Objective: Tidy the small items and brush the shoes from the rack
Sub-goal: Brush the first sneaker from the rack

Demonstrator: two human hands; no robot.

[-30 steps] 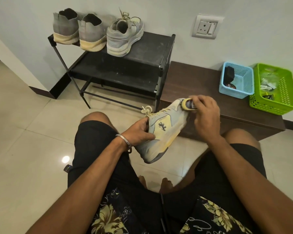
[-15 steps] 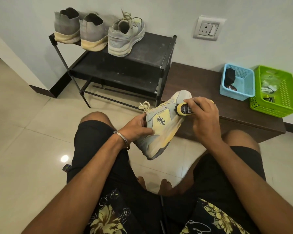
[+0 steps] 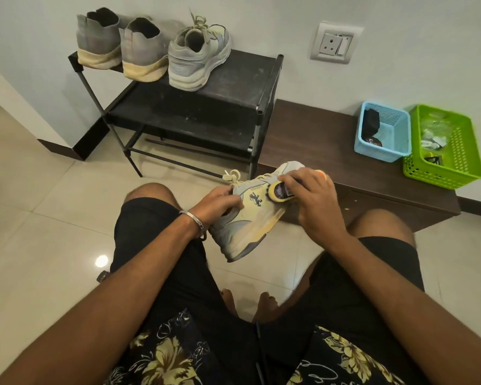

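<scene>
A grey and yellow sneaker (image 3: 250, 226) with a dark animal logo hangs tilted above my knees, toe up toward the bench. My left hand (image 3: 220, 202) grips it at the collar by the laces. My right hand (image 3: 314, 201) holds a small brush (image 3: 278, 191) with a yellow rim and presses it on the sneaker's side near the logo. Three more shoes stand on the black rack (image 3: 233, 87): two grey knit ones (image 3: 122, 48) at the left and a matching grey sneaker (image 3: 197, 59) beside them.
A dark wooden bench (image 3: 317, 140) runs right of the rack along the wall. On it sit a blue basket (image 3: 383, 134) with dark items and a green basket (image 3: 444, 148) with small packets. A wall socket (image 3: 335, 44) is above. Pale floor tiles lie at the left.
My right hand has drawn the brush from the sneaker's toe down along its side toward the logo. The left hand keeps its grip on the sneaker.
</scene>
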